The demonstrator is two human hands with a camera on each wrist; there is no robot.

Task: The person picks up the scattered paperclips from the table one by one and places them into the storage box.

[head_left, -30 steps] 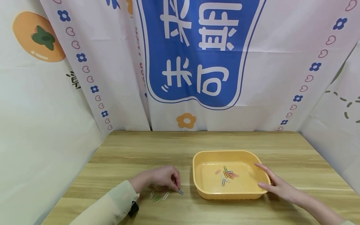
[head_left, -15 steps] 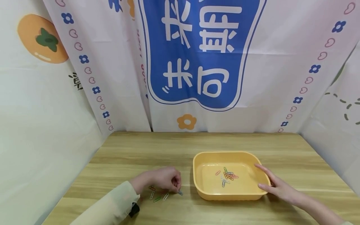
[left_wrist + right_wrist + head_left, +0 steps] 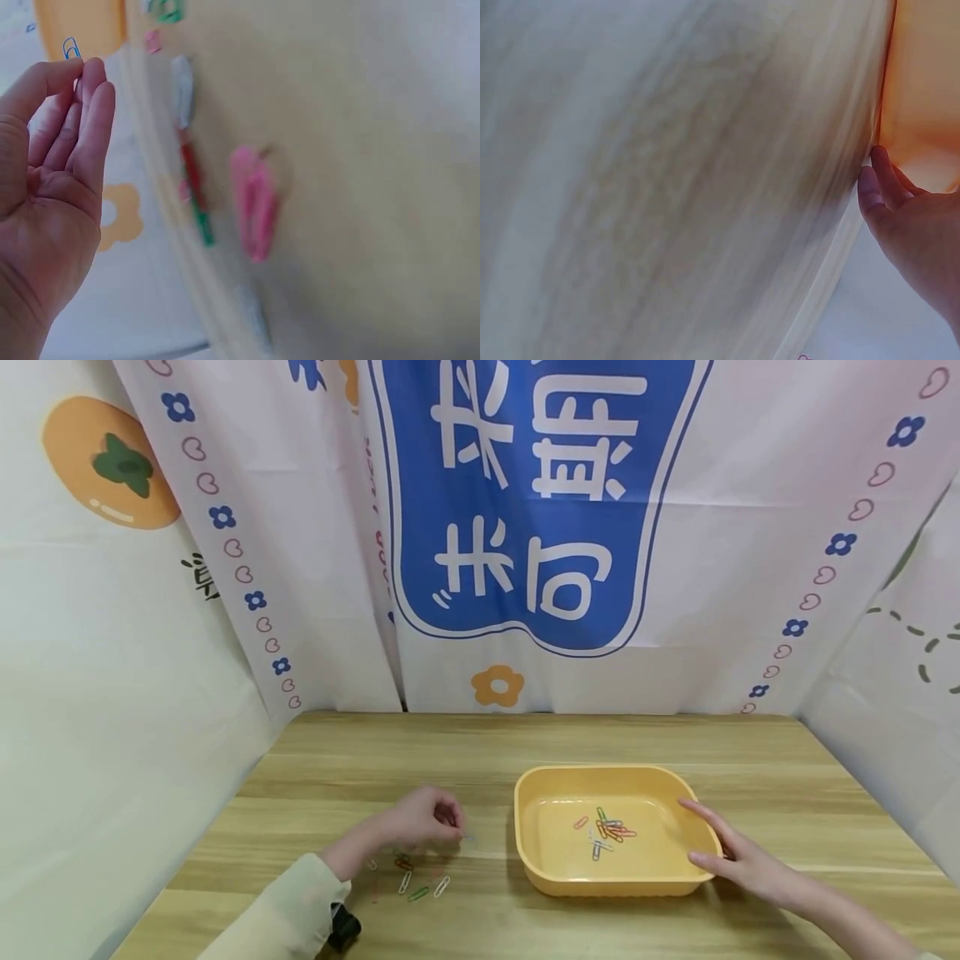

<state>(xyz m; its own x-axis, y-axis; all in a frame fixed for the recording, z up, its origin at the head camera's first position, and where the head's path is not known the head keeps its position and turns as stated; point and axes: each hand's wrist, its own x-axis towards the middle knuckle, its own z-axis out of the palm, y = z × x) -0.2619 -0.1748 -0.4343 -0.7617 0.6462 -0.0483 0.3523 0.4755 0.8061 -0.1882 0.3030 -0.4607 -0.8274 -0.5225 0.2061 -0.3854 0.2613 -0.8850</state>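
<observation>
A blue paper clip point(image 3: 71, 49) is pinched between the thumb and fingertips of my left hand point(image 3: 422, 817), raised a little over the table. Below that hand lie several loose paper clips, among them a green one point(image 3: 418, 893), a white one point(image 3: 442, 886) and, in the left wrist view, a pink one point(image 3: 255, 202). My right hand point(image 3: 750, 858) holds the right wall of a yellow plastic tray point(image 3: 615, 887), with thumb and a finger over its rim; in the right wrist view other fingertips meet its outside. Several coloured paper clips point(image 3: 615, 832) lie in the tray.
The wooden table point(image 3: 450, 747) runs back to a hanging printed cloth point(image 3: 712, 610), and more cloth hangs at both sides. A black wrist strap piece point(image 3: 344, 928) shows under the left sleeve.
My left hand has lifted the blue paper clip off the table and moved slightly left and away from me. The right hand and tray have stayed put.
</observation>
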